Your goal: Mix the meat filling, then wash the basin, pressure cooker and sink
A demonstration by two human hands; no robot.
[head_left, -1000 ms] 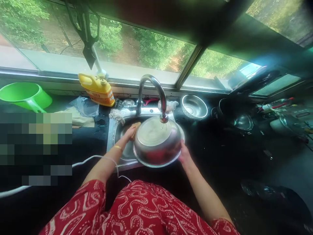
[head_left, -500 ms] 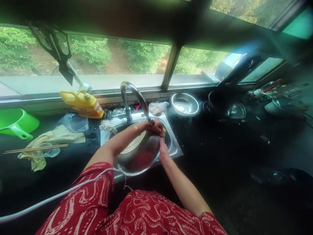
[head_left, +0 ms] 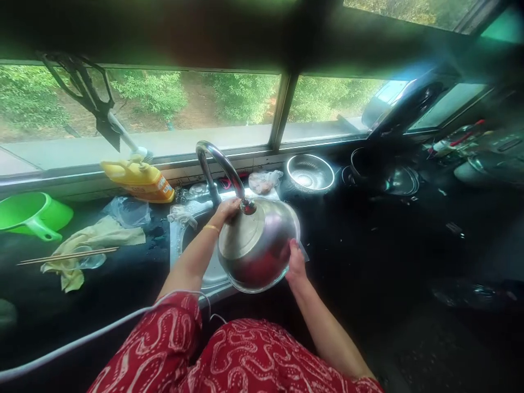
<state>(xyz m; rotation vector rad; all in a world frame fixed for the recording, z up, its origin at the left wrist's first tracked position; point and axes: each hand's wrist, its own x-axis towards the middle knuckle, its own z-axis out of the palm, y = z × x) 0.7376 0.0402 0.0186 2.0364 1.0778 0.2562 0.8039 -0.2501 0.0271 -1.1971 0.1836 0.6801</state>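
dark kitchen bench point(head_left: 368, 240) under a wide window, with a steel sink point(head_left: 192, 240) let into it. a large round stainless-steel bowl point(head_left: 256, 245) is held tilted over the sink, its outer underside turned up beneath the curved chrome tap point(head_left: 221, 169). left hand point(head_left: 227, 210) is closed over the bowl's far rim beside the spout; right hand point(head_left: 295, 261) grips the near rim. no running water can be made out. judged stage: washing of the outside in hand, bowl not yet set down. yellow detergent jug point(head_left: 137, 180), green plastic scoop point(head_left: 30, 213), steel colander point(head_left: 310, 173) and wooden chopsticks point(head_left: 67, 255) on a pale cloth point(head_left: 92, 240) lie apart.
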